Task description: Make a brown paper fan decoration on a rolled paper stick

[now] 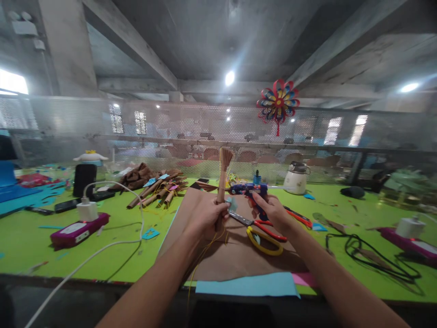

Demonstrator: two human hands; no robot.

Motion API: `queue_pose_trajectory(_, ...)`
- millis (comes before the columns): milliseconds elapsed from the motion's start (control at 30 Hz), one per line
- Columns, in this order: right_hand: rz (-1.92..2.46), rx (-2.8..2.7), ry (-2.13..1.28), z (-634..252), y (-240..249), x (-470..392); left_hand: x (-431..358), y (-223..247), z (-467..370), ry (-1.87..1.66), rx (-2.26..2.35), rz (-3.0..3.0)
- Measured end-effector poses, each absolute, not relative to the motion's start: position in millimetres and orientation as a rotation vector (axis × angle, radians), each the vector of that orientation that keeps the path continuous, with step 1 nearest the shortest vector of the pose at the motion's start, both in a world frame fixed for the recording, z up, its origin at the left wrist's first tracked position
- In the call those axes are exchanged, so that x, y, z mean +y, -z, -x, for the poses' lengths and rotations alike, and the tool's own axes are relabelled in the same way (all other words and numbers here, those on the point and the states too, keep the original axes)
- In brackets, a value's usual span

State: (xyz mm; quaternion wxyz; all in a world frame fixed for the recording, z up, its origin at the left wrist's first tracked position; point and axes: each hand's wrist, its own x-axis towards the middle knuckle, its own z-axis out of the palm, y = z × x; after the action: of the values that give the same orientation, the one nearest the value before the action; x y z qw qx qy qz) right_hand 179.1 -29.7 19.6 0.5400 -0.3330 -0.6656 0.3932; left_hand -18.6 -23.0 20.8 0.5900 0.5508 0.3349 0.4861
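Observation:
My left hand [208, 216] is closed around a brown paper roll [223, 177], held upright with a pleated, fanned top. Yellow string [201, 255] trails down below that hand. My right hand [269, 212] grips a dark blue glue gun [251, 189], its nozzle pointing left at the roll; whether it touches, I cannot tell. A small pale blue scrap [233, 203] shows beside my left fingers. Under my hands, scissors [261, 232] with red and yellow handles lie on a large brown paper sheet [235, 262].
Several brown paper rolls [159, 189] are piled at the back left. A purple power strip [80, 230] with a white charger lies left, another power strip [406, 243] right. Black cord [368, 259] coils at the right. A white kettle-like jug [296, 177] stands behind. Blue paper [247, 286] lines the front edge.

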Motion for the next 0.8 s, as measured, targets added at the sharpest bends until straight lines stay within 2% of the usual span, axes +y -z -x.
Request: queue_pose_trajectory(800,0.809,-1.595,-0.863,-178.3,-18.7,-28.5,-26.2,-21.8,20.3,-1.047,0.711,-1.207)
